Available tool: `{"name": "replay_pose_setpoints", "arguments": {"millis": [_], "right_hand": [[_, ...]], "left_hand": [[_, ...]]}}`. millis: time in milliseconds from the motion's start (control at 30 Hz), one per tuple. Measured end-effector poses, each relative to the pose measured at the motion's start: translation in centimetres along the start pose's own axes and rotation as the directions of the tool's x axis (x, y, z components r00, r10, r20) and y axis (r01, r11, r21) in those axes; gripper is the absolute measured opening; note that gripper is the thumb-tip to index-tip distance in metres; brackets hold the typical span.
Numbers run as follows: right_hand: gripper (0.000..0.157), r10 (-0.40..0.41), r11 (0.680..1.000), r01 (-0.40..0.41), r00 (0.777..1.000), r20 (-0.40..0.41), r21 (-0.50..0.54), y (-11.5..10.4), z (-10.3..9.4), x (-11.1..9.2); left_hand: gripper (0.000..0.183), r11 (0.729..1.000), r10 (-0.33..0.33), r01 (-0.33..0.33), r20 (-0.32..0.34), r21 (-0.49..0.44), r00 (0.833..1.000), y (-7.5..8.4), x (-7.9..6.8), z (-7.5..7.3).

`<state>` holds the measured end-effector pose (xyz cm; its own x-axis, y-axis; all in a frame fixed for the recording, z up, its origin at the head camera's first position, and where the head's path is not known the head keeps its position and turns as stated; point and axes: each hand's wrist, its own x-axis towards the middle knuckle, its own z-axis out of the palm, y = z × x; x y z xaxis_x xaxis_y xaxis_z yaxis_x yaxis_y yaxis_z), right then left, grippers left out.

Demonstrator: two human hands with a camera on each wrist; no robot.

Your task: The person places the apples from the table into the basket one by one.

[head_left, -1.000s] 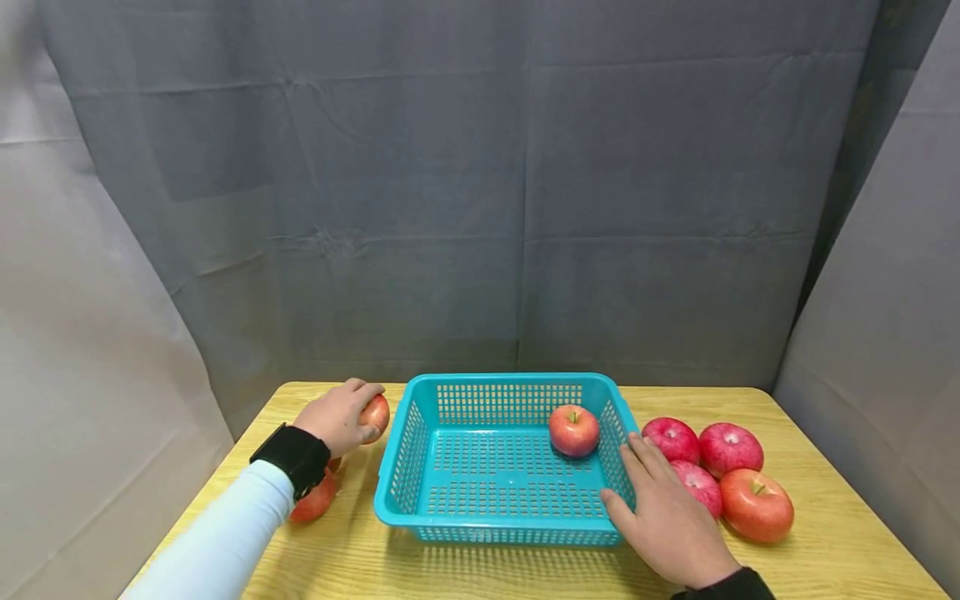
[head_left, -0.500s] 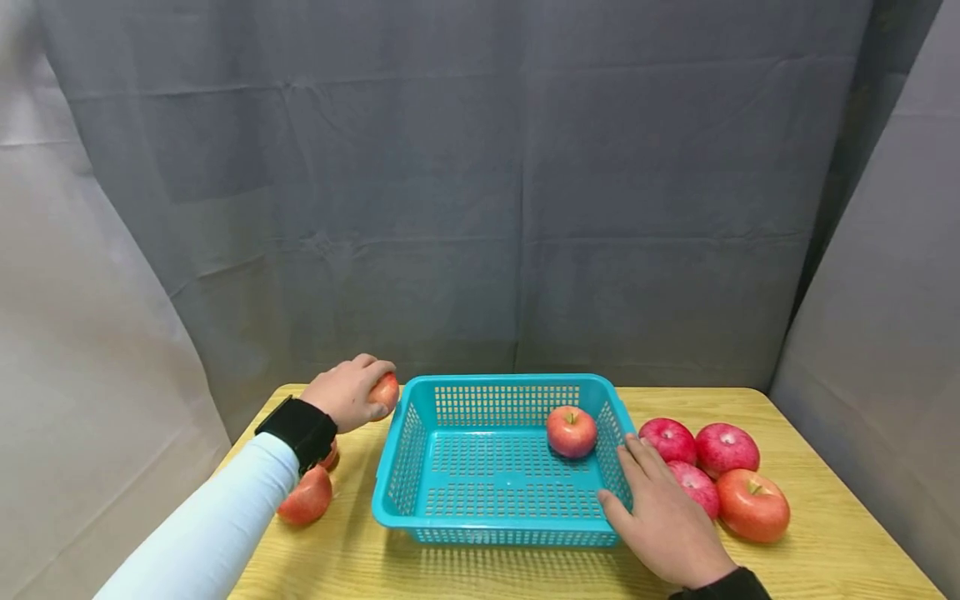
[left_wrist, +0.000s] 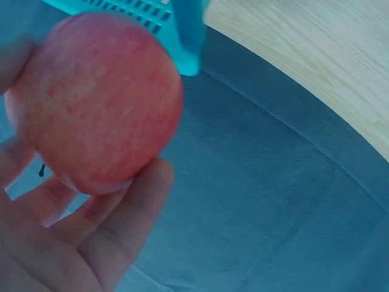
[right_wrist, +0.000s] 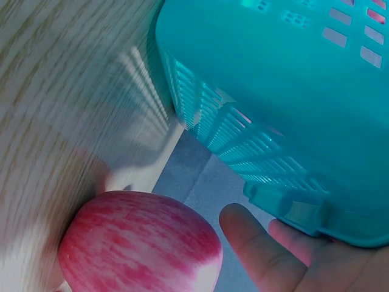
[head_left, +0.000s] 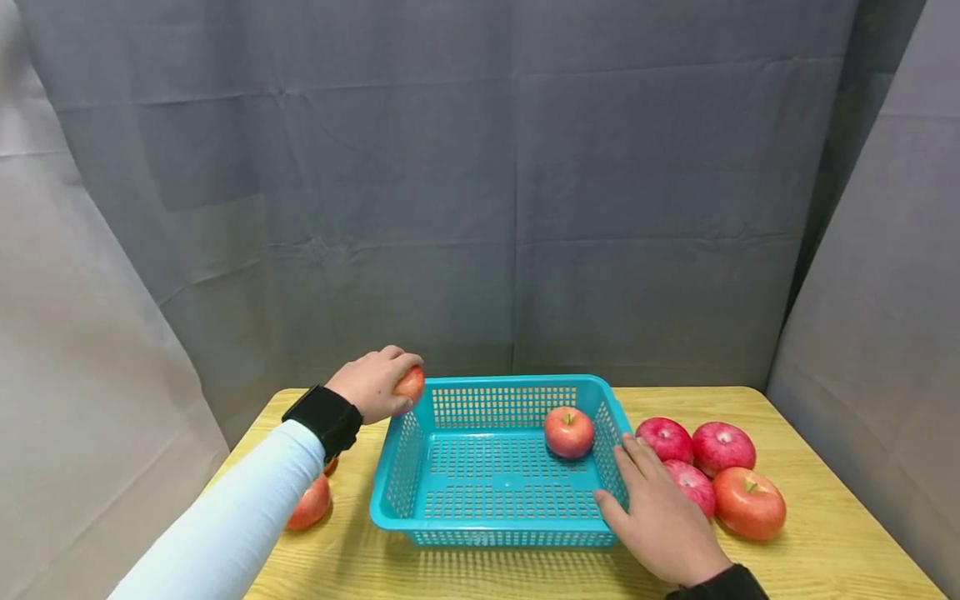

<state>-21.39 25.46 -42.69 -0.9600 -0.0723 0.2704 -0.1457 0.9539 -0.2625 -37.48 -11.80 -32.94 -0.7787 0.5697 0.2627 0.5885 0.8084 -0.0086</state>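
Note:
My left hand (head_left: 377, 385) holds a red apple (head_left: 410, 384) in the air at the back left corner of a turquoise plastic basket (head_left: 510, 536). In the left wrist view, the thumb and fingers wrap the apple (left_wrist: 100, 100), and the basket's corner (left_wrist: 187, 58) shows behind it. A single apple (head_left: 568, 432) sits inside the basket, near its right wall. My right hand (head_left: 666, 518) rests at the basket's right rim with its fingers straight. In the right wrist view, its fingers (right_wrist: 258, 246) lie along the outside of the rim, beside a red apple (right_wrist: 143, 243).
Several apples (head_left: 723, 447) are grouped on the wooden table (head_left: 832, 533) right of the basket. Two more, one mostly hidden, are left of it, the nearer apple (head_left: 310, 504) partly behind the left sleeve (head_left: 232, 508). Grey cloth (head_left: 390, 208) hangs behind and at the sides.
My left hand has lifted its apple off the table and carried it up and right to the basket's corner. My right hand stays at the basket's rim.

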Motion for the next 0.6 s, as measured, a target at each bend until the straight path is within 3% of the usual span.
{"name": "replay_pose_setpoints", "arguments": {"millis": [300, 600], "right_hand": [[0.08, -0.013, 1.0, 0.013, 1.0, -0.01, 0.007, -0.4, 0.3, 0.1], [0.079, -0.014, 1.0, 0.014, 1.0, -0.012, 0.004, -0.5, 0.3, 0.1]], "left_hand": [[0.054, 0.999, 0.034, -0.034, 0.028, 0.012, 0.999, 1.9, 1.3, 0.3], [0.056, 0.999, 0.046, -0.047, 0.044, 0.023, 0.998, 4.3, 2.6, 1.6]]}}
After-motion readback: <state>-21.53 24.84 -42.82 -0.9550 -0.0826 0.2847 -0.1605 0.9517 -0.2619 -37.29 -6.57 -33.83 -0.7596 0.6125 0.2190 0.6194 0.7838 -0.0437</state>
